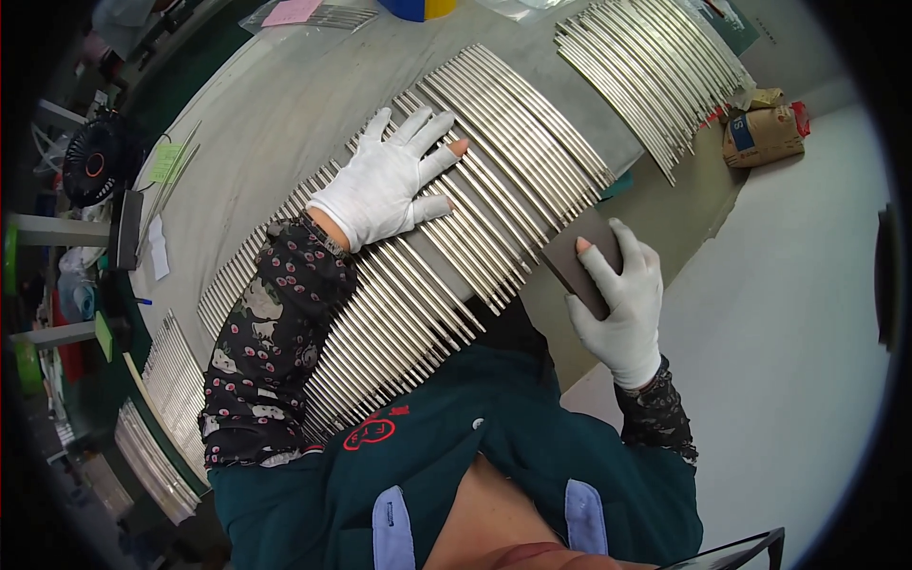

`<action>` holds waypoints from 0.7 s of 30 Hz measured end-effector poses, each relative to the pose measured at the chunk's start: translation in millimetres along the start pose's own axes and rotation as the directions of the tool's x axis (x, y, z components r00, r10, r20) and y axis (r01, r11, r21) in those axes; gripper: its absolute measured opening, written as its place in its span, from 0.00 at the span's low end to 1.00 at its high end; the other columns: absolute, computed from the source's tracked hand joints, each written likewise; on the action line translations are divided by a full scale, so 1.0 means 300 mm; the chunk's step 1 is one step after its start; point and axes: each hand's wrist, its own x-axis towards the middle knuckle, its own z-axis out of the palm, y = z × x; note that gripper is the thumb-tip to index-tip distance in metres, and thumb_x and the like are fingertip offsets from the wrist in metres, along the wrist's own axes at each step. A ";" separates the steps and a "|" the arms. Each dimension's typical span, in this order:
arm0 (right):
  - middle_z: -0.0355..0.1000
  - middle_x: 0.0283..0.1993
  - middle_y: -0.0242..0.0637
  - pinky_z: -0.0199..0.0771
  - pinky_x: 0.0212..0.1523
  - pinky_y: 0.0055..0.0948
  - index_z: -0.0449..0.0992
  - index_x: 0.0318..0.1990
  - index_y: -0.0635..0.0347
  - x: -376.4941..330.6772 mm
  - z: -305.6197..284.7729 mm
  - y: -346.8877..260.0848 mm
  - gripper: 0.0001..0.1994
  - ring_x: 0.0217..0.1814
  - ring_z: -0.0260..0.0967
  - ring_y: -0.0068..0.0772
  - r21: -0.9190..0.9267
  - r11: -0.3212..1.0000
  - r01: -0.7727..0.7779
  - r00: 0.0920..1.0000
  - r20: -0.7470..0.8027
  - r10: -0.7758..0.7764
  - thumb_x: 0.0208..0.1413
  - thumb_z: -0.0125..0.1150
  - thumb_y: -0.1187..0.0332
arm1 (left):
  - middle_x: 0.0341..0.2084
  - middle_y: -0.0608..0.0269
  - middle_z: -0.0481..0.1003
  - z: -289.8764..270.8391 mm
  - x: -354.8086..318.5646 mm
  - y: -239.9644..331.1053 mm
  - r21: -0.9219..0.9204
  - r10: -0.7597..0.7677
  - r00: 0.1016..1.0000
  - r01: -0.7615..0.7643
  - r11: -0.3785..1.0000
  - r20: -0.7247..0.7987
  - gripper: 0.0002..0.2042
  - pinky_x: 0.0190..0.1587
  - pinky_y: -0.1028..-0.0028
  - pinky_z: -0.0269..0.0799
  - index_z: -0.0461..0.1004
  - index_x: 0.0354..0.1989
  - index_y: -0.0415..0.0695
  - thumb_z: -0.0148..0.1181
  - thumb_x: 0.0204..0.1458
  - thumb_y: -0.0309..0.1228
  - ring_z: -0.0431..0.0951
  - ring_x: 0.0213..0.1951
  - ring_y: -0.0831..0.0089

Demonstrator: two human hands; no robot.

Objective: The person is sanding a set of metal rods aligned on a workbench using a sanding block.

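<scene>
Thin shiny metal rods [399,309] lie side by side in a long row across the table in front of me. My left hand [385,180], in a white glove with some fingertips bare, rests on the rods with its fingers spread. My right hand [622,304], gloved the same way, grips a dark grey-brown rectangular block [594,237]. Its fingers wrap over the block, which is at the near right ends of the rods. Whether the block touches the rod ends, I cannot tell.
More rods [655,71] form a second batch at the far right, and others [171,370] lie at the left. A black fan [95,160] stands beyond the table's left edge. At the right are a brown paper sack [765,136] and a white surface [798,304].
</scene>
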 end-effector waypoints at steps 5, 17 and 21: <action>0.62 0.57 0.52 0.66 0.45 0.42 0.73 0.50 0.49 0.062 0.040 -0.036 0.27 0.50 0.63 0.51 -0.015 0.999 0.047 0.999 0.018 -0.047 0.35 0.68 0.67 | 0.67 0.49 0.50 -0.004 0.000 0.002 -0.001 0.001 1.000 -0.001 1.000 0.029 0.34 0.65 0.43 0.41 0.51 0.68 0.53 0.40 0.56 0.59 0.51 0.67 0.48; 0.62 0.57 0.52 0.66 0.48 0.42 0.75 0.47 0.52 -0.064 -0.073 0.021 0.26 0.51 0.63 0.52 -0.026 0.998 -0.050 0.995 0.086 0.052 0.32 0.65 0.71 | 0.66 0.50 0.51 -0.007 -0.001 0.002 0.001 0.000 0.999 0.000 1.000 0.035 0.33 0.65 0.43 0.42 0.53 0.66 0.51 0.44 0.56 0.56 0.51 0.66 0.48; 0.63 0.56 0.52 0.66 0.48 0.43 0.75 0.46 0.53 -0.083 -0.046 0.003 0.26 0.50 0.63 0.52 -0.015 0.994 -0.110 0.990 0.090 0.111 0.31 0.66 0.71 | 0.66 0.50 0.51 -0.003 0.026 -0.001 -0.003 -0.009 1.000 0.009 1.000 0.022 0.33 0.65 0.43 0.42 0.53 0.66 0.51 0.45 0.55 0.55 0.51 0.66 0.47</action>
